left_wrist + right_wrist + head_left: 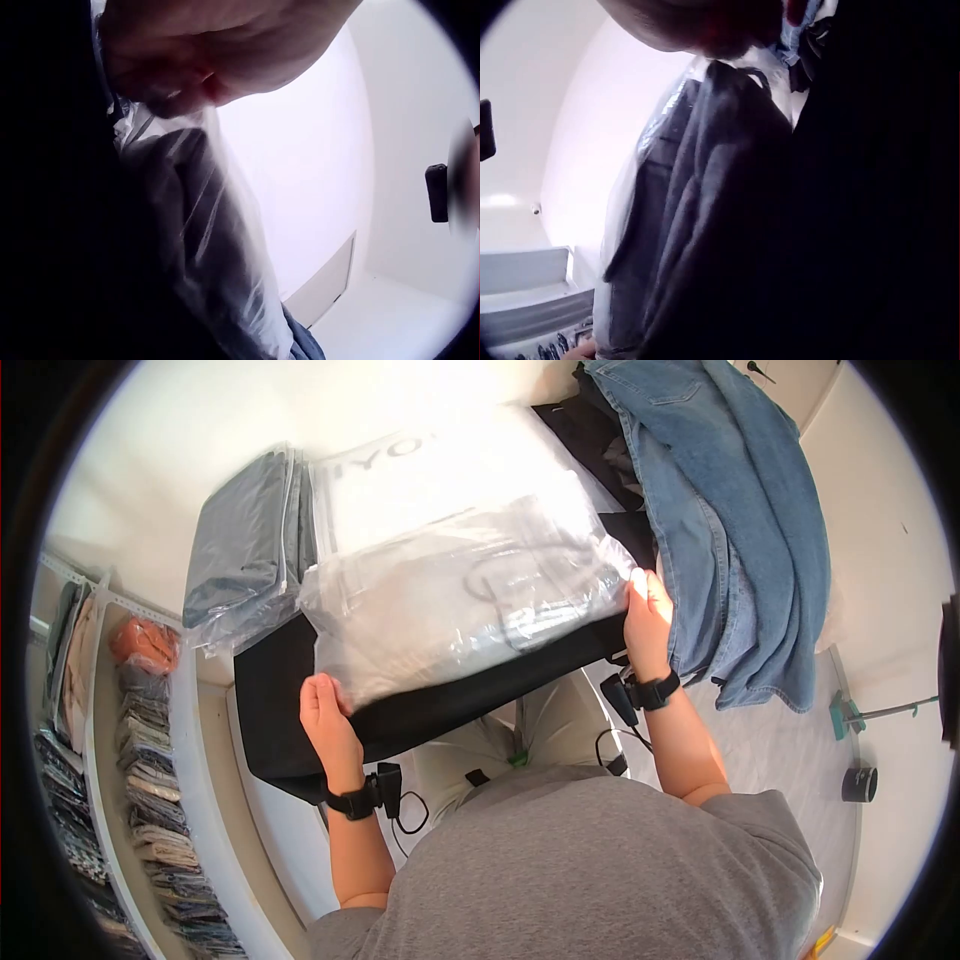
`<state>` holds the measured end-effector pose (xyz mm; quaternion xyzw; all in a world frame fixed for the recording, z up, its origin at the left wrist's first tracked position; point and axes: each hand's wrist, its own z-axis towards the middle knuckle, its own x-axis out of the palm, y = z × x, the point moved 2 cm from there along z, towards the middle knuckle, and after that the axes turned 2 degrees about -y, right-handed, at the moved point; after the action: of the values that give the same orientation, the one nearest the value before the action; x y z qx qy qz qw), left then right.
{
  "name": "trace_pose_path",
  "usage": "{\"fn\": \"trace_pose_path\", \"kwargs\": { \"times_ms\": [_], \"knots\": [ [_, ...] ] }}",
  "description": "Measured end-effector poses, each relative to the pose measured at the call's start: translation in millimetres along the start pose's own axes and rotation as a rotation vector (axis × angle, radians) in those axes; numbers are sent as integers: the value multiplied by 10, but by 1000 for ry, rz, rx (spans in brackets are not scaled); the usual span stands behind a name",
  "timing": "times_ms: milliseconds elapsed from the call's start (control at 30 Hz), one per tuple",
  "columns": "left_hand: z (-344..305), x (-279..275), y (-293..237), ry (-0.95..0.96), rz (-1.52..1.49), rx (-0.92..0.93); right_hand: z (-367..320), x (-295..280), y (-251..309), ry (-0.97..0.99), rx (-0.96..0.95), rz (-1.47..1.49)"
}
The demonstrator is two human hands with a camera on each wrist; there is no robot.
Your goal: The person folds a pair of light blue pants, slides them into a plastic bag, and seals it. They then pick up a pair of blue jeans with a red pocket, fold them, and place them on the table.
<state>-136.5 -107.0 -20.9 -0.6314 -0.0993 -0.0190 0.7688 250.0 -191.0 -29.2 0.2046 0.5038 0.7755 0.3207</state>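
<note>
Several bagged grey garments (pixel 240 540) lie left on the black bench (pixel 270 725). The left hand (pixel 330 725) pinches a clear garment bag (pixel 430 610) by its near-left corner; it spans the middle. The right hand (pixel 648 622) pinches its right edge. Blue jeans (pixel 740 540) drape right. Hard pulling might tear the film; a loosened pinch could drop it.

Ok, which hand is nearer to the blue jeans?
Right. The right hand, gripping the clear bag, is close beside the jeans; the left hand, at the bag's opposite end, is farther off.
</note>
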Motion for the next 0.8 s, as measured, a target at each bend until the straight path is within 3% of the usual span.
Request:
{"fn": "trace_pose_path", "kwargs": {
  "times_ms": [100, 200, 233, 333, 433, 467, 533, 667, 733, 800],
  "knots": [
    [-96, -55, 49, 78, 148, -150, -102, -66, -33, -25, 238, -310],
    [-89, -56, 16, 124, 172, -217, -19, -141, -42, 50, 230, -121],
    [-99, 1, -87, 93, 194, -214, 30, -132, 13, -13, 250, -105],
    [-14, 99, -148, 71, 204, -161, 254, -66, 146, 68, 317, -288],
    [175, 134, -201, 168, 315, -137, 437, 29, 189, 261, 226, -360],
    [216, 145, -193, 162, 316, -136, 488, 60, 157, 236, 240, -268],
    [300, 163, -156, 87, 194, 30, 575, 95, 113, 206, -8, -122],
    [370, 118, 172, 73, 219, -116, 591, 63, -262, 179, 96, -205],
    [382, 101, 311, 79, 191, -250, 543, 69, -303, 242, 236, -333],
    [387, 71, 293, 97, 185, -257, 520, 61, -216, 184, 184, -432]
  ]
}}
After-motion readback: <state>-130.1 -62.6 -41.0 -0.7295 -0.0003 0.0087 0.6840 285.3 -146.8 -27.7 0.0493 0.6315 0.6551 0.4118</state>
